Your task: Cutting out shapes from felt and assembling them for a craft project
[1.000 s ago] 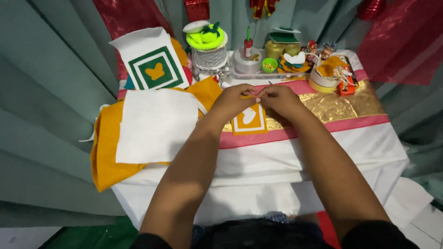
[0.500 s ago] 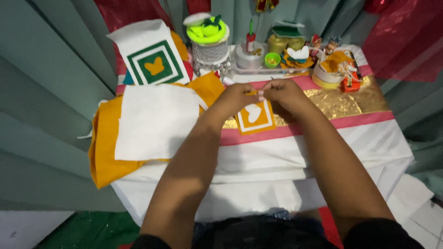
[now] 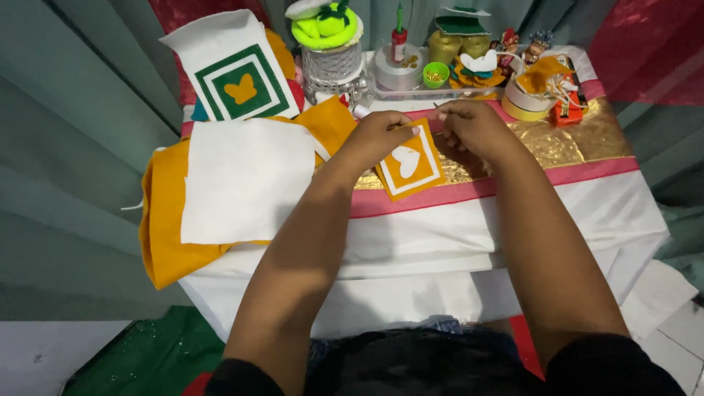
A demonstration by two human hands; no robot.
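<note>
**Snag risk at the patch's far edge**

I see left hand (image 3: 381, 136) pinching the orange patch (image 3: 409, 165) at its far edge, table centre. Right hand (image 3: 473, 126) fingers closed; on what, I can't tell. A tug could skew the patch or knock the tape rolls (image 3: 526, 99).

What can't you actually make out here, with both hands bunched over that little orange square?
Head view, the only one:
- What the left hand and right hand pinch between them: too small, hidden by the fingers.
- Top edge of the orange square: covered by the left hand.
- Orange cloth: mostly under the white sheet.
- Yellow-green thing at the back: cut off by the top edge.
- Small pots' contents: too small.
</note>
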